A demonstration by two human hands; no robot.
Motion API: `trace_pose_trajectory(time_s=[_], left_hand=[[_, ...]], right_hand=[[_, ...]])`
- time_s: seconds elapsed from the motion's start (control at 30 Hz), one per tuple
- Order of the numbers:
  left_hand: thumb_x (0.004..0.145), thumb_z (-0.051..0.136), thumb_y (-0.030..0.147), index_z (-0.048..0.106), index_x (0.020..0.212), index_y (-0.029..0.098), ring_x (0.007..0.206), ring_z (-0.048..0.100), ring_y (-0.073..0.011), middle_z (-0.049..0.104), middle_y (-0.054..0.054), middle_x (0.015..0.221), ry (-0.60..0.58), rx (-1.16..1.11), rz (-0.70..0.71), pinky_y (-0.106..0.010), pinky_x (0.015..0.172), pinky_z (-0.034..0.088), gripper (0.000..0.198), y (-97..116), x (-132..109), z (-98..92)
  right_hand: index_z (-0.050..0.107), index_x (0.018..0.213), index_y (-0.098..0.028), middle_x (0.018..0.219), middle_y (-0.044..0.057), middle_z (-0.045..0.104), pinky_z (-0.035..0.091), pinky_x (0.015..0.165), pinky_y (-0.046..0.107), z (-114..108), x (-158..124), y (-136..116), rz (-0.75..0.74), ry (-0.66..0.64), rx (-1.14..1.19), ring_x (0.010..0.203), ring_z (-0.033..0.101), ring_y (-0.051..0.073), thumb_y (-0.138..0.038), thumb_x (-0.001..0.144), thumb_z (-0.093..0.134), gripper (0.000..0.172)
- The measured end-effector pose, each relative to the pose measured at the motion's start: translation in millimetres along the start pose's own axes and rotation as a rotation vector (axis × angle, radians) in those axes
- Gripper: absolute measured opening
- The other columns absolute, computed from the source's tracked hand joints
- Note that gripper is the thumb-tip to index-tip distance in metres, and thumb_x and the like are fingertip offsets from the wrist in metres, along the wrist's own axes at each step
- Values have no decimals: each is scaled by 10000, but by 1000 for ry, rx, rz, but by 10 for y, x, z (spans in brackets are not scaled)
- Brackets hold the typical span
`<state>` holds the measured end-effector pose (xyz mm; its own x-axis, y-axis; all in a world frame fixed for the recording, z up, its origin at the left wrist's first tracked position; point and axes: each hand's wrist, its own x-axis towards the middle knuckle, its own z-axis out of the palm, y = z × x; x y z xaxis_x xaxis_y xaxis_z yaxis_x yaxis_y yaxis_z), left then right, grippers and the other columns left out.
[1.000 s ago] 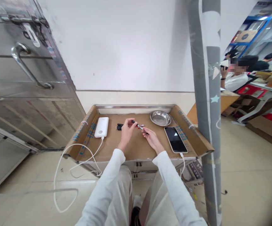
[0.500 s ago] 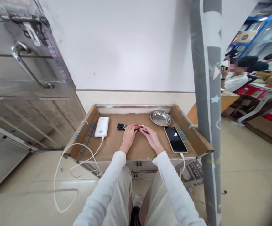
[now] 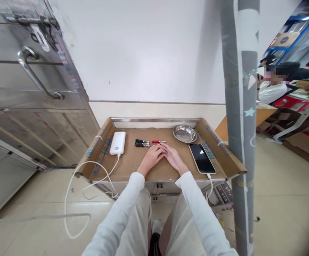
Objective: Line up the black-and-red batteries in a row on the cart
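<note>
Near the middle of the cardboard-lined tabletop, my left hand (image 3: pixel 152 156) and my right hand (image 3: pixel 174 157) meet at the fingertips, the fingers stretched and overlapping. Nothing shows in either hand, though the space beneath the fingers is hidden. Just beyond the fingertips lies a red marker pen (image 3: pixel 158 142), pointing sideways. To the left of it, several black marker pens (image 3: pixel 141 143) lie side by side in a small bunch, close to my left hand.
A white power bank (image 3: pixel 117 143) with a white cable lies at left. On the right are a round steel dish (image 3: pixel 184 134) and a phone (image 3: pixel 202 158) with a cable plugged in. A wrapped pole (image 3: pixel 244 142) stands beside the table's right end. People sit in the far right background.
A black marker pen was visible at both hands' fingers; it no longer shows there. The hands have drawn together and slightly towards me, uncovering the red marker pen. The view has shifted slightly.
</note>
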<state>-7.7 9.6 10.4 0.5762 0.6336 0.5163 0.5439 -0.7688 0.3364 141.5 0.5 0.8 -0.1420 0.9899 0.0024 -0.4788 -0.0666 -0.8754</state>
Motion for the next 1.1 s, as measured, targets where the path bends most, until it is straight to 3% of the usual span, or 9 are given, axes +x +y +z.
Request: trace_pose_trajectory(time_s=[0.23,0.4,0.57,0.7,0.8,0.97,1.1], left_hand=[[917,453,291,605,1004,221,978,526,-182,575,-58,1069,-3,3,24,-358,900,420,189,-15,-7,8],[926,427,299,582,975,200,961,531,-186,581,-57,1013,60,14,-5,-352,886,433,190,-25,-18,26],[920,437,247,553,947,185,918,541,-193,578,-53,941,144,14,-165,-368,859,448,134,-111,-41,100],[903,455,185,546,929,178,898,538,-201,580,-54,924,122,54,-257,-373,848,449,95,-175,-47,147],[898,464,183,559,949,174,904,532,-205,582,-59,935,118,96,-269,-370,859,444,108,-194,-49,164],[902,461,202,598,918,180,907,525,-200,572,-64,918,127,175,-288,-361,881,426,140,-216,-37,172],[894,472,193,575,973,170,896,520,-205,561,-72,936,137,277,-314,-361,865,423,132,-240,6,166]], right_hand=[[679,1030,-212,1168,56,644,482,804,259,-9,10,26,33,-30,72,1015,601,161,-373,770,642,308],[658,1076,-207,1190,80,630,464,926,350,-49,39,45,-82,27,-42,1082,585,202,-382,755,657,366],[628,1120,-214,1206,75,619,394,1029,404,-68,57,92,-379,212,-546,1126,561,201,-356,841,540,326],[540,1242,-235,1264,57,576,365,1056,378,-38,52,142,-500,57,-960,1187,515,172,-229,903,377,376],[490,1276,-220,1303,67,528,355,1059,376,-27,34,157,-561,-3,-1158,1222,467,173,-163,892,354,411],[599,1042,-180,1033,104,579,430,883,385,-31,-27,109,-559,223,-1474,974,526,227,-182,884,420,239],[615,937,-187,910,84,573,401,806,341,-30,-8,95,-519,278,-1638,865,511,218,-210,906,414,205]])
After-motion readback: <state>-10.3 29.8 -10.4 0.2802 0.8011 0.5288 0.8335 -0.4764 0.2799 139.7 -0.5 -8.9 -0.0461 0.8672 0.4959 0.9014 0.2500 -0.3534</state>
